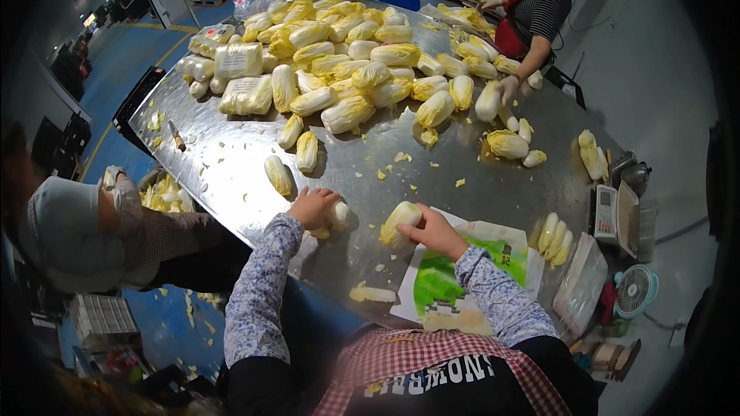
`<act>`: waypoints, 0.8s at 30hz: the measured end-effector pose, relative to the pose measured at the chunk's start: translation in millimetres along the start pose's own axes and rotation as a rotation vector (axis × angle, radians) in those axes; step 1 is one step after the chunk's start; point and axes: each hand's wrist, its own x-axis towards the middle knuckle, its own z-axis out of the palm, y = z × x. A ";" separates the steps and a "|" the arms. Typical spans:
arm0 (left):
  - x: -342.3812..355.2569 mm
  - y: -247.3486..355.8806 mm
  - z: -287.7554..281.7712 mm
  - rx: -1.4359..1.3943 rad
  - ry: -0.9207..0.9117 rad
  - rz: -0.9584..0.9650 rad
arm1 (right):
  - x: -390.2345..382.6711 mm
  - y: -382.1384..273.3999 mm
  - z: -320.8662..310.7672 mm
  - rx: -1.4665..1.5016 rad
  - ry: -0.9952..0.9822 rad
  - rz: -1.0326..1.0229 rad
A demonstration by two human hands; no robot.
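The right hand (433,233) has its thumb and fingers wrapped around a small napa cabbage (398,225) at the near edge of the steel table (239,158). The left hand (312,209) bends over a second cabbage (339,216); its fingertips are hidden from me, so I cannot tell how firmly they grip. Beneath the right forearm a green-and-white printed bag (425,286) lies flat. Farther right, slim pale cabbages (553,239) lie side by side, between that bag and a stack of clear plastic bags (580,286), near a weighing scale (607,212). Across the table, clear-wrapped packs (239,60) with cabbages inside sit against a big heap of yellow-leaved cabbages (347,65). On the floor to the left stands a pale slatted crate (106,316), its contents unclear.
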 end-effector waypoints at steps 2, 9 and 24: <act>12.5 1.8 -0.9 0.021 -0.059 -0.004 | -1.7 2.3 0.8 -0.033 -0.004 0.023; 31.2 19.7 -25.3 -0.198 -0.099 -0.134 | -8.3 39.9 -11.8 -0.023 -0.018 0.146; 137.7 -59.3 -16.2 -0.878 0.041 -0.667 | -16.4 56.2 -18.7 0.276 0.131 0.222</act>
